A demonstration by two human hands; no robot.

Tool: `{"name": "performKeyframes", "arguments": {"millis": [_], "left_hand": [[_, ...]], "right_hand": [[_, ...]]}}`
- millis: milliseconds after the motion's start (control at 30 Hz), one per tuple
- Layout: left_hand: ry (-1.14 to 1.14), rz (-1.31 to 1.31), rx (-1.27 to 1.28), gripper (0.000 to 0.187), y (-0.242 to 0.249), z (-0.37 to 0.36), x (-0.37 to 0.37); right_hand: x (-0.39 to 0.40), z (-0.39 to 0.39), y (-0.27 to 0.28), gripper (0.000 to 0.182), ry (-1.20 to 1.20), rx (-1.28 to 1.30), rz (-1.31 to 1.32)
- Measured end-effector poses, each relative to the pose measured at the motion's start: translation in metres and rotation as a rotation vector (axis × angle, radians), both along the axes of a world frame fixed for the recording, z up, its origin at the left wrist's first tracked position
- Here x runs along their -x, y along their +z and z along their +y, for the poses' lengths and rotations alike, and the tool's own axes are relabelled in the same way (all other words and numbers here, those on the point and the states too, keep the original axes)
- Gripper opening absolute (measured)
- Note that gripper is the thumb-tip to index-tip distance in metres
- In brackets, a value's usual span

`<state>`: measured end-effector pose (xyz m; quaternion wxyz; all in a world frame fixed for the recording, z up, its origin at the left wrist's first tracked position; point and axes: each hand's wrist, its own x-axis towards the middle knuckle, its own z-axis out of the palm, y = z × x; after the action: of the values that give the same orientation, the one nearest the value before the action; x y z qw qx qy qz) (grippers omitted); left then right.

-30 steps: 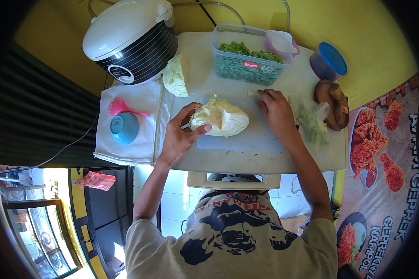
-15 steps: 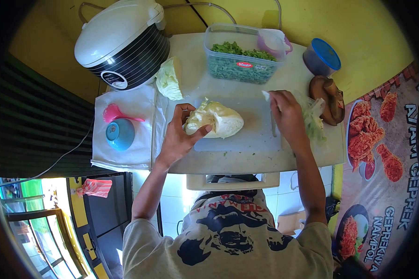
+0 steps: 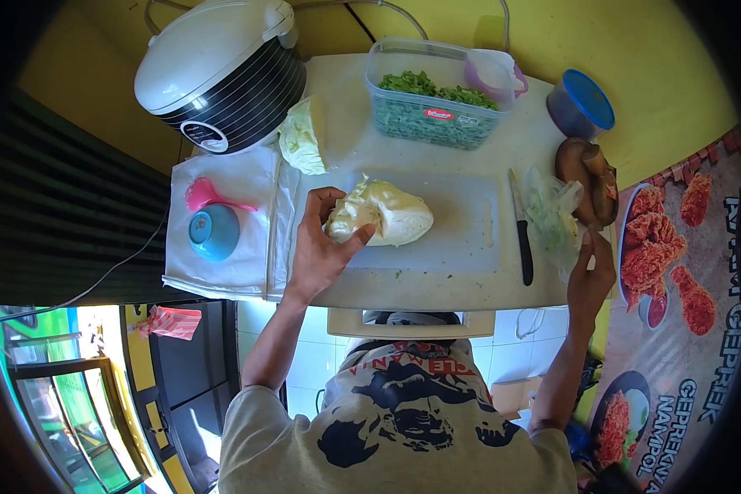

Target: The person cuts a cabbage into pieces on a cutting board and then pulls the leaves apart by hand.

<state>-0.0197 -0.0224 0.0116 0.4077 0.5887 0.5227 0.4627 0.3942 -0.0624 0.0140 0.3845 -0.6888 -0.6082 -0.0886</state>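
Cabbage [image 3: 403,216] lies mostly on a cutting board [image 3: 461,243] at frame centre, a knife [image 3: 525,253] right of the board on the counter [image 3: 436,290]. Behind, the rice cooker [image 3: 226,78] stands upper left, greens [image 3: 416,84] in a tub [image 3: 439,115] upper middle.

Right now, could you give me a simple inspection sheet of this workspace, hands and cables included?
Surface: pale tabletop bearing a translucent rectangular board.
Job's things: pale, notched cabbage head on the board; black-handled metal knife lying right of it.
Clutter: blue round bowl and pink plastic utensil on a white sheet; white-and-black rice cooker; clear plastic tub of chopped greens.
Hands: left hand gripping the cabbage's left end; right hand by a clear plastic bag, its hold unclear.
Cables: grey, against the yellow wall.
Surroundings: printed food banner at right.
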Motion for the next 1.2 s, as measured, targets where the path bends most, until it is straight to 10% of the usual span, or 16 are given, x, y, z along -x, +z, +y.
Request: {"name": "performKeyframes", "arguments": {"millis": [367, 500, 800, 1200], "left_hand": [[0.171, -0.180, -0.140, 0.057, 0.026, 0.014, 0.008], [0.189, -0.164, -0.140, 0.057, 0.028, 0.010, 0.017], [0.259, -0.189, -0.135, 0.059, 0.014, -0.004, 0.041], [0.172, -0.289, -0.104, 0.061, 0.018, 0.013, 0.032]], "right_hand": [[0.156, 0.035, 0.000, 0.046, 0.874, 0.277, -0.022], [0.194, 0.044, -0.005, 0.041, 0.917, 0.143, -0.280], [0.145, 0.055, -0.001, 0.030, 0.789, 0.278, 0.119], [0.212, 0.101, -0.015, 0.028, 0.896, 0.097, -0.312]]}}
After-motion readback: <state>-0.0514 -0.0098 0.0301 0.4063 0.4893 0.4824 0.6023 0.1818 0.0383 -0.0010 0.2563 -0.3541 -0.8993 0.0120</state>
